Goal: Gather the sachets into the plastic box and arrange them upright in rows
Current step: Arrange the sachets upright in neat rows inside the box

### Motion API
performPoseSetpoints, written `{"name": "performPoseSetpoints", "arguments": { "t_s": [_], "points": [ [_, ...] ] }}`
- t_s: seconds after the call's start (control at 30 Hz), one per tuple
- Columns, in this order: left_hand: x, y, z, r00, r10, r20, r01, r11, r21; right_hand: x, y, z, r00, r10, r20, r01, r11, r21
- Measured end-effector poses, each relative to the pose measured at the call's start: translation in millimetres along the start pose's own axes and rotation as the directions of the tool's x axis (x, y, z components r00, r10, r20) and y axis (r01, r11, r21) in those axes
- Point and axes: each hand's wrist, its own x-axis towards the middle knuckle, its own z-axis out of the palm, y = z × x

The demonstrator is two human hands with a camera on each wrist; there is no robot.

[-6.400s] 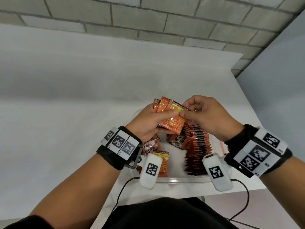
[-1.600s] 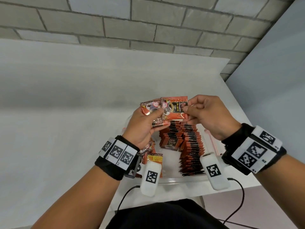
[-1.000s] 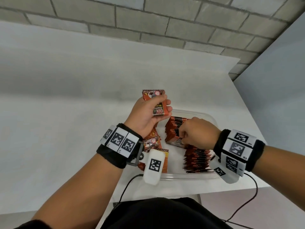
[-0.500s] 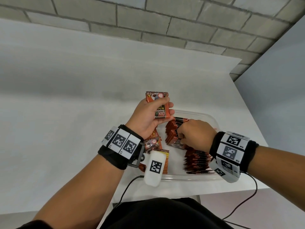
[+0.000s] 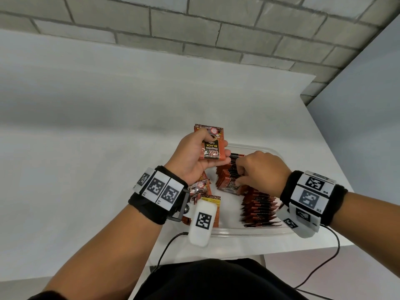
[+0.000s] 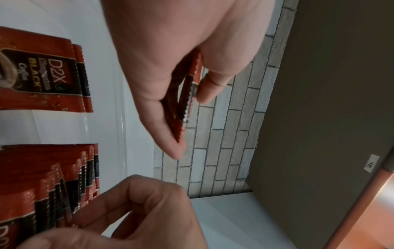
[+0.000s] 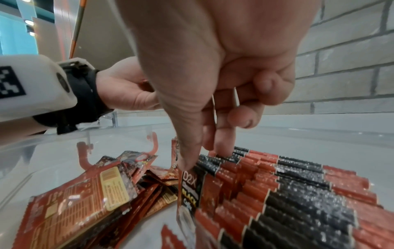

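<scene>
A clear plastic box sits at the table's near right corner. Inside it stand two rows of red-and-black sachets on edge, a far row and a near row. My right hand reaches down into the far row. Its thumb rests on the front sachet and its fingers dig in behind several more, pinching them. My left hand hovers above the box's far left corner. It grips a small stack of sachets, seen edge-on in the left wrist view.
Several loose sachets lie flat in the box's left part, partly under my left wrist; the right wrist view shows them too. The white table stretches left and back to a brick wall. Its right edge runs close to the box.
My right hand left the stack held by my left hand and dropped into the far row, where it has stayed for the last second. The left hand keeps its stack, barely moving.
</scene>
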Motion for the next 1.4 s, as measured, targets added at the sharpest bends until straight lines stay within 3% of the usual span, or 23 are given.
{"name": "performPoseSetpoints", "arguments": {
  "t_s": [0.1, 0.2, 0.3, 0.47, 0.57, 0.67, 0.87, 1.03, 1.13, 1.2, 1.33, 1.4],
  "points": [
    [-1.9, -1.3, 1.0, 1.0, -0.019, 0.013, 0.019, 0.999, 0.04, -7.5, 5.8, -0.1, 0.999, 0.013, -0.039, -0.008, 0.993, 0.12],
    [-2.6, -3.8, 1.3, 0.999, -0.032, 0.018, 0.03, 0.991, 0.133, -16.7, 10.6, -7.2, 0.978, 0.075, -0.193, 0.001, 0.93, 0.369],
    [-3.4, -7.2, 2.6, 0.997, -0.044, 0.06, 0.032, 0.981, 0.193, -23.3, 8.9, -21.4, 0.93, 0.243, -0.277, 0.017, 0.724, 0.69],
    [-5.0, -16.3, 10.9, 0.991, -0.039, 0.127, 0.007, 0.97, 0.243, -26.7, 3.4, -25.6, 0.953, 0.282, -0.109, 0.004, 0.35, 0.937],
    [-4.7, -18.7, 13.5, 0.992, 0.002, 0.124, -0.028, 0.978, 0.206, -30.2, 1.3, -20.7, 0.957, 0.291, -0.005, -0.052, 0.188, 0.981],
    [-3.4, -20.1, 13.8, 0.991, 0.016, 0.132, -0.044, 0.978, 0.206, -34.6, -2.8, -18.0, 0.969, 0.246, -0.027, -0.013, 0.16, 0.987],
    [-3.0, -18.4, 12.9, 0.991, 0.008, 0.132, -0.039, 0.971, 0.235, -29.8, -0.6, -22.8, 0.949, 0.287, -0.13, 0.061, 0.239, 0.969],
    [-2.9, -20.7, 12.4, 0.988, 0.065, 0.14, -0.096, 0.969, 0.226, -29.4, 0.5, -17.1, 0.966, 0.259, -0.011, 0.013, -0.006, 1.0],
    [-1.8, -17.6, 11.8, 0.993, 0.076, 0.094, -0.094, 0.973, 0.21, -30.6, 5.7, -19.0, 0.957, 0.276, -0.089, 0.083, 0.031, 0.996],
    [0.4, -13.2, 9.8, 0.996, 0.093, 0.013, -0.094, 0.984, 0.152, -32.1, 11.8, -21.8, 0.943, 0.297, -0.149, 0.113, 0.135, 0.984],
    [6.2, -6.6, 1.0, 0.983, 0.123, -0.137, -0.107, 0.987, 0.118, -37.4, 18.6, -20.5, 0.976, 0.16, -0.151, 0.067, 0.436, 0.897],
    [7.6, -5.9, -2.0, 0.982, 0.125, -0.142, -0.108, 0.987, 0.12, -37.3, 15.8, -16.5, 0.994, 0.038, -0.103, 0.053, 0.653, 0.755]
  ]
}}
